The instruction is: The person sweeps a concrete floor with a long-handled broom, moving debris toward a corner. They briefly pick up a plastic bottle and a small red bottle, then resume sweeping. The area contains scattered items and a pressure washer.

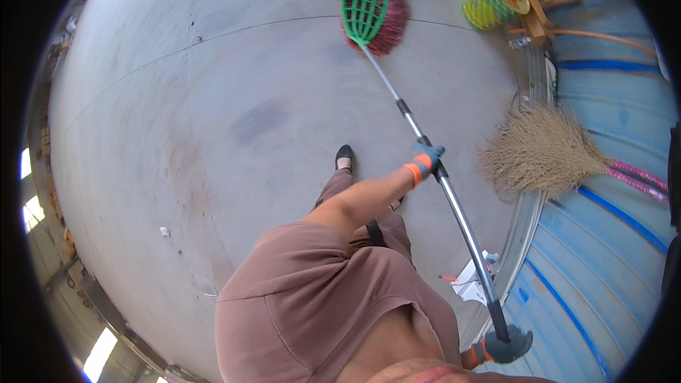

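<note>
I hold a mop by its long silver-and-black pole (pixel 462 223), which slants from the lower right up to the top middle. Its head is a green plastic lattice (pixel 364 8) over dark red strands (pixel 394 18), lying on the concrete floor. My left hand (pixel 427 157), in a grey-blue glove with an orange cuff, is closed around the middle of the pole. Lower down, my right hand (pixel 508 345), gloved alike, grips the black end of the pole; part of its fingers is hidden.
Straw brooms (pixel 546 150) with pink-wrapped handles lean by the blue corrugated wall (pixel 589 248) at right. A yellow-green hose reel (pixel 493 3) and a wooden frame (pixel 539 0) stand at the upper right. A white object (pixel 474 280) lies near the wall base. A small scrap (pixel 164 231) lies on the left floor.
</note>
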The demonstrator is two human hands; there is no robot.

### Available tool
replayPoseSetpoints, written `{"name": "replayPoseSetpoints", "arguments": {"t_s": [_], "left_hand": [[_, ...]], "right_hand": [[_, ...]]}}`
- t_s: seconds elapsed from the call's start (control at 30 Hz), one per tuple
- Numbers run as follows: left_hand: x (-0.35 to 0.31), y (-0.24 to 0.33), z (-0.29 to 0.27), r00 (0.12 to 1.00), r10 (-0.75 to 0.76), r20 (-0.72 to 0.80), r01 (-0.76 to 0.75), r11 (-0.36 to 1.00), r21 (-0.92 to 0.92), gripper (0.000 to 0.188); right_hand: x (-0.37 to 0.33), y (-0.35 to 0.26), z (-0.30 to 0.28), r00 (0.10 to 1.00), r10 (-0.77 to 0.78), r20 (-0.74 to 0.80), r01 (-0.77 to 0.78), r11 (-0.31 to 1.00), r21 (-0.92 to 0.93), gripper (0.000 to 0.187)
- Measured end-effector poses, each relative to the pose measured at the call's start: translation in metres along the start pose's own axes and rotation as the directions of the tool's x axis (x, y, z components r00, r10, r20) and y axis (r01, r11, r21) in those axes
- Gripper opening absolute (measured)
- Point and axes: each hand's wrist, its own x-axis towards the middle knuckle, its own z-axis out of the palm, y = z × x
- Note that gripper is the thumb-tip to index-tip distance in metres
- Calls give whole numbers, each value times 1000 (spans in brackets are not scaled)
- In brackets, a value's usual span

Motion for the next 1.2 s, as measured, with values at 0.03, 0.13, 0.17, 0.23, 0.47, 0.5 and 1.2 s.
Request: {"name": "replayPoseSetpoints", "arguments": {"t_s": [0.03, 0.13, 0.17, 0.23, 0.47, 0.5, 1.2], "left_hand": [[11, 22, -42, 999, -26, 39, 28, 999, -46, 57], [55, 45, -160, 990, -33, -134, 11, 986, -164, 37], [80, 48, -189, 981, -20, -191, -22, 977, -214, 31], [100, 64, -264, 987, -26, -160, -24, 954, -299, 26], [94, 77, -516, 826, -249, -505, -114, 805, -583, 21], [86, 83, -523, 805, -297, -514, -90, 794, -601, 21], [182, 194, -43, 930, -29, -367, -90, 949, -303, 17]], "right_hand": [[22, -30, 18, 1000, 9, -15, -8, 997, 70, 19], [59, -103, 61, 999, 36, -3, -33, 938, 344, 11], [65, -137, 69, 999, 37, -20, -25, 901, 434, 9], [55, -198, 86, 973, 195, 120, -219, 648, 729, 7], [90, -355, 76, 833, -73, 548, -537, -343, 770, 7], [100, -361, 72, 849, -97, 519, -515, -371, 773, 9], [144, -63, 260, 617, 682, 394, -558, 25, 830, 5]]}}
